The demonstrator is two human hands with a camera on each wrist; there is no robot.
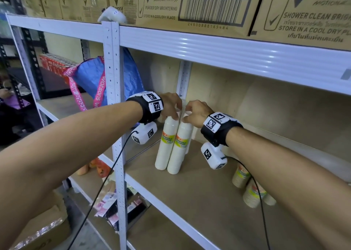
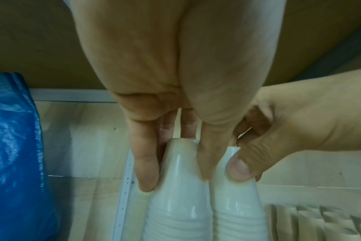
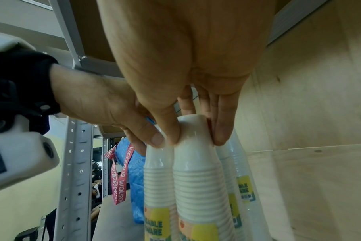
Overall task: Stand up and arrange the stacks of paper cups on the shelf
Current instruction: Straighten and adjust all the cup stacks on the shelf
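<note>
Already upright at the back-left of the shelf (image 1: 199,196), two wrapped white stacks of paper cups stand side by side, and each hand holds one by its narrow top. Going left to right: the left hand (image 1: 169,105) comes down over the left stack (image 1: 164,145), its grip clamped round the tapered top, fingers down the far and outer sides and thumb in the seam between the two stacks. The right hand (image 1: 197,113) takes the right stack (image 1: 177,151) the same way, thumb and fingers pinching its cap. Both stacks' long axes run close to vertical, leaning slightly toward each other so their tops nearly meet while their bases sit on the board, touching or just beside one another. The right wrist view shows more wrapped stacks (image 3: 235,171) standing directly behind the right one, toward the back wall.

Further right, near the front of the shelf and partly under the right forearm, printed cup stacks (image 1: 247,185) lie on their sides, long axes roughly horizontal. They are well apart from both hands but nearer the right one, so that hand is probably better placed to fetch and stand them.
</note>
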